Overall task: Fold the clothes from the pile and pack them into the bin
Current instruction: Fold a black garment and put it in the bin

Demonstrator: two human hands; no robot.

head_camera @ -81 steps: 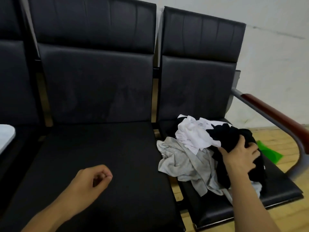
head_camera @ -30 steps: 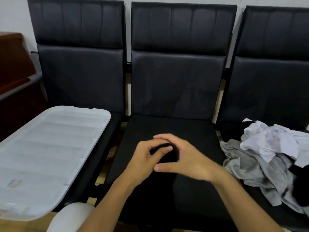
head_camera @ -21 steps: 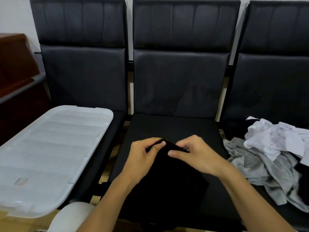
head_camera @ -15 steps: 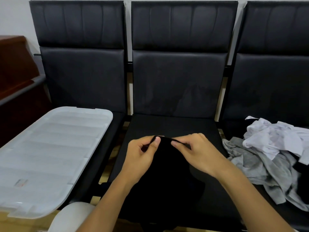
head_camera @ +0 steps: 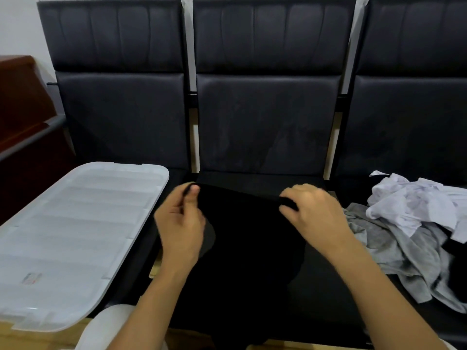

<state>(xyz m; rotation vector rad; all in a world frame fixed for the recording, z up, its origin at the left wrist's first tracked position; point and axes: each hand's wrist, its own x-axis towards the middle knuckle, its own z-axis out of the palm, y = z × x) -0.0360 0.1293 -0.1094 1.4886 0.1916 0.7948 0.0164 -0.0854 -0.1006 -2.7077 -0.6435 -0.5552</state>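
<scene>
Spreading over the middle seat (head_camera: pixel 265 180), between lidded bin (head_camera: pixel 75 236) and pile (head_camera: pixel 409 223), the black garment (head_camera: pixel 247 238), left hand (head_camera: pixel 182 223) and right hand (head_camera: pixel 310 210) pinching its top edge, ideally pulling level and taut before lowering flat.

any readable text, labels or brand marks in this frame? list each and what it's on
Sticker on the white plastic bin lid: red and grey print, too small and blurred to read.
Black garment held by the left hand and right hand: no print or tag visible.
White and grey clothes in the pile: no text visible.
Nothing legible anywhere else.
</scene>
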